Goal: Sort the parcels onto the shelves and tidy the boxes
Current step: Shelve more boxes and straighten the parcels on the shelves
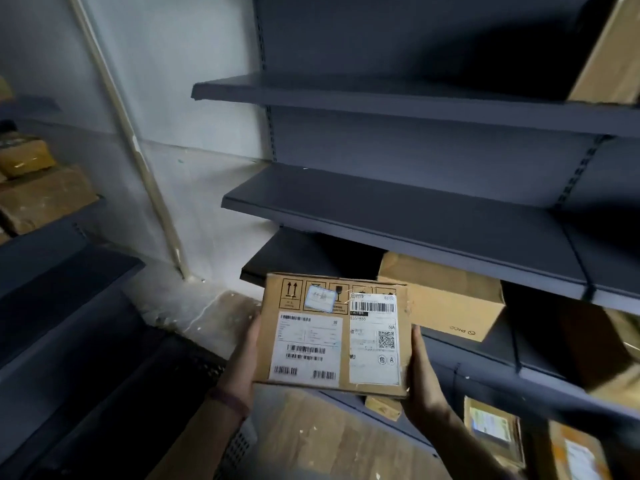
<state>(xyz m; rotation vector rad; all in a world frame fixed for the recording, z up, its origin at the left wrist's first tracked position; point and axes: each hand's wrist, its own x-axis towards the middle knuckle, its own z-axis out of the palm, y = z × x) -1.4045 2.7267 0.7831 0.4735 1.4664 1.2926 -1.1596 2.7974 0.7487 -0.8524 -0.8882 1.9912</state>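
the person is holding a labelled cardboard parcel flat between both hands, label side up, apparently so the markings can be read before shelving. the left hand is gripping the left edge, the right hand the right edge; the fingers are lying under the parcel, so their spread cannot be told. the parcel is hanging in front of the grey shelves, near another box on a lower shelf.
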